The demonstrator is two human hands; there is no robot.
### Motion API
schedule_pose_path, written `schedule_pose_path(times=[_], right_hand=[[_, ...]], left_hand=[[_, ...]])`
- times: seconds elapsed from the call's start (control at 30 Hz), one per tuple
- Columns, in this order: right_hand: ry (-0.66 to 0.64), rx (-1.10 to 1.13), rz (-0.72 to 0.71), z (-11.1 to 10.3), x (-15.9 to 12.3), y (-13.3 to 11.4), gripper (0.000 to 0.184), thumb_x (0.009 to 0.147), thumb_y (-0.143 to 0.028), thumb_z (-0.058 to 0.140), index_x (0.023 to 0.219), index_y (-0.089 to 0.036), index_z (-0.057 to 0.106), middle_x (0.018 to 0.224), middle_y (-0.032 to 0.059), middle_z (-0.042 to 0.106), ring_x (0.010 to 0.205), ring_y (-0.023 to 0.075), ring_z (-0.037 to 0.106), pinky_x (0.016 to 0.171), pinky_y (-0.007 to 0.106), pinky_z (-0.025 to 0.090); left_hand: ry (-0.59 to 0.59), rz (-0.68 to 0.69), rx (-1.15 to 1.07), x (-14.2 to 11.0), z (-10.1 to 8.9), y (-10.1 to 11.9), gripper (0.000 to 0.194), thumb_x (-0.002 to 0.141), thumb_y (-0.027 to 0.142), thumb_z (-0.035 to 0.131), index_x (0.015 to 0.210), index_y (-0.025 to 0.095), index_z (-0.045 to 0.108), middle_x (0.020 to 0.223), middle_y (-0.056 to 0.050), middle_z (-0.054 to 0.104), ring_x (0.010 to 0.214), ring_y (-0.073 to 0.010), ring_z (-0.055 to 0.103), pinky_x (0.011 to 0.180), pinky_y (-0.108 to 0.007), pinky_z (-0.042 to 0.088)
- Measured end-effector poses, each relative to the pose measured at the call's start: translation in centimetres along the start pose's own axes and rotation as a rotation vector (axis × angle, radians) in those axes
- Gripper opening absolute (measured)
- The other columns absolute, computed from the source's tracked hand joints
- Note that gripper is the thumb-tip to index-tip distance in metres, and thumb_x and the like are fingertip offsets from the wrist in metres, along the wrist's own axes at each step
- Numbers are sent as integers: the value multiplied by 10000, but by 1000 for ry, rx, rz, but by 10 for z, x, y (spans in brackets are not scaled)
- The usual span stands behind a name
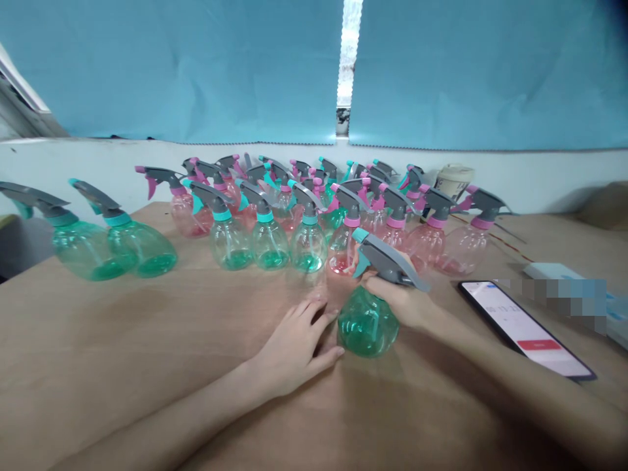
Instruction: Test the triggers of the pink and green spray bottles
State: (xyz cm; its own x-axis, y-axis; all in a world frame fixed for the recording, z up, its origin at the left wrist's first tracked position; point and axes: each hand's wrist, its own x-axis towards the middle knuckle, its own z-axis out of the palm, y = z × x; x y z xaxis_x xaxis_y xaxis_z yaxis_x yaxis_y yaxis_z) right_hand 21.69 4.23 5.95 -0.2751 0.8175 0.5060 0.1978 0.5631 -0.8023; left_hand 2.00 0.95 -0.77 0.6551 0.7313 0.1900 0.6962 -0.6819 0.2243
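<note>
My right hand (392,294) is wrapped round the neck of a green spray bottle (369,327), just under its grey head and turquoise trigger. Green liquid lies in the bottom of this bottle, and its nozzle points left. Whether its base touches the table, I cannot tell. Beside it on the left, my left hand (301,340) lies low over the wooden table (235,340) with its fingers stretched out and nothing held. Behind the hands stand a clear spray bottle with a turquoise collar (309,245) and a pink spray bottle (339,252), partly covered by my right hand.
Several more pink and green spray bottles (271,245) crowd the back of the table. Two green spray bottles (147,245) stand apart at the left. At the right lie a phone (524,327) and a white box (554,271); a paper cup (454,180) stands behind.
</note>
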Motion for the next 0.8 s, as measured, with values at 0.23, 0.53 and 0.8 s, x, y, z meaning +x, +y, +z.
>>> schedule_pose_path(times=[0.23,0.53,0.8], right_hand=[[11,85,41,0,-3,5,182,636,-86,488,753,-211,548,702,-46,542,595,101,475,557,232,392],[26,-47,114,1,-7,10,142,722,-206,513,851,-234,565,651,-45,520,541,108,425,534,247,393],[12,-71,80,0,-7,12,218,732,-215,511,936,-244,582,802,-21,613,584,117,465,581,262,422]], left_hand=[[-12,-7,2,0,-1,0,502,877,451,518,1280,159,451,1330,-138,432,1242,-298,354,1005,-448,324],[-13,-6,-4,2,-1,0,498,878,441,521,1293,179,437,1310,-122,448,1225,-294,370,992,-451,335],[4,1,-12,0,-1,0,493,881,441,514,1295,187,432,1306,-120,450,1217,-298,377,985,-460,339]])
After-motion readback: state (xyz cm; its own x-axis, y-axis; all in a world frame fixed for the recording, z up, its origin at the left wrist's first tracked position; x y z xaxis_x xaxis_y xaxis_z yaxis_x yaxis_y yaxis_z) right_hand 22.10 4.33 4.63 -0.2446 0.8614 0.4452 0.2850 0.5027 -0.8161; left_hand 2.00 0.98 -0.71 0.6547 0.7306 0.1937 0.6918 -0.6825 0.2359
